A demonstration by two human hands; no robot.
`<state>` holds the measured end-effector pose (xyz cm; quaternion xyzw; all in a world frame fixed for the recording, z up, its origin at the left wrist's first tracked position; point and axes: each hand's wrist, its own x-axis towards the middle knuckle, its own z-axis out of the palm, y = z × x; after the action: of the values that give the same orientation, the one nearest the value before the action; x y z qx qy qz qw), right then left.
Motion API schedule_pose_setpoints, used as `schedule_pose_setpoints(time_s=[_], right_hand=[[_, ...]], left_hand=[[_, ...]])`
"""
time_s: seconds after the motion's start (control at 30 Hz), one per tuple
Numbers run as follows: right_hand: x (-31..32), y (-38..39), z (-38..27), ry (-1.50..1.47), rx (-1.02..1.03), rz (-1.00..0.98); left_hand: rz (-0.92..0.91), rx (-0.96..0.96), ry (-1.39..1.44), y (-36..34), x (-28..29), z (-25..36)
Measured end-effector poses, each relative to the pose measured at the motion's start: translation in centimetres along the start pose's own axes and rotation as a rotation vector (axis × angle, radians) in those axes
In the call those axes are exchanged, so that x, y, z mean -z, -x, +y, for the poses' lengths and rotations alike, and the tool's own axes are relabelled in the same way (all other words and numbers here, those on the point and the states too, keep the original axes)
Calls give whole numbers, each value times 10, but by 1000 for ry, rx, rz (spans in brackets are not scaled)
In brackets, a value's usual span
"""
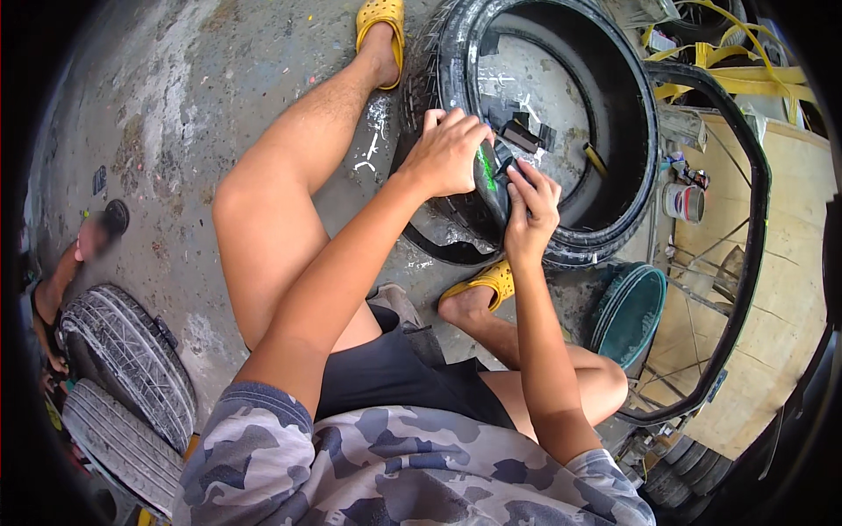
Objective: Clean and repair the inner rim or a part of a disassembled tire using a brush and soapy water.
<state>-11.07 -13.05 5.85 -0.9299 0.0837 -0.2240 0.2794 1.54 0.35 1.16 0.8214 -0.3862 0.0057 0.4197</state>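
Observation:
My left hand (449,156) is closed around the upper edge of a black rubber strip (485,180) with green marks on it. The thumb and fingers of my right hand (532,209) pinch the strip's right side, by a small dark flap (503,158). Whether that flap is a separate piece, I cannot tell. Below my hands the strip bends in a loop over the near side of a large black tire (643,114), which lies flat on the floor. Several small black pieces (521,136) and a yellow-and-black stick-like thing (595,159) lie inside the tire's ring.
A teal basin (628,316) stands right of my knee. Beyond it are a black oval frame (761,202), a plywood sheet (789,263) and a small can (684,202). Two tires (132,351) are at the left, near another person's arm (54,285). Yellow straps (745,77) lie at upper right.

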Motion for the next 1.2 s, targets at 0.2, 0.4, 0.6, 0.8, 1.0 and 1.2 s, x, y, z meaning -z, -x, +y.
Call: schedule_pose_setpoints(time_s=[0.2, 0.4, 0.6, 0.8, 1.0, 1.2], right_hand=[[15, 46, -12, 16, -80, 62], [28, -50, 30, -222, -165, -189], [107, -1, 46, -992, -768, 18], [165, 35, 70, -1352, -823, 227], [211, 30, 100, -1198, -731, 359], [277, 52, 154, -951, -762, 498]], left_hand=[[-2, -10, -11, 0, -4, -1], [-6, -28, -19, -14, -1, -1], [-93, 0, -51, 3, 4, -3], [-71, -18, -67, 3, -3, 0], [-38, -49, -105, -4, -8, -10], [-20, -54, -126, 0, -1, -9]])
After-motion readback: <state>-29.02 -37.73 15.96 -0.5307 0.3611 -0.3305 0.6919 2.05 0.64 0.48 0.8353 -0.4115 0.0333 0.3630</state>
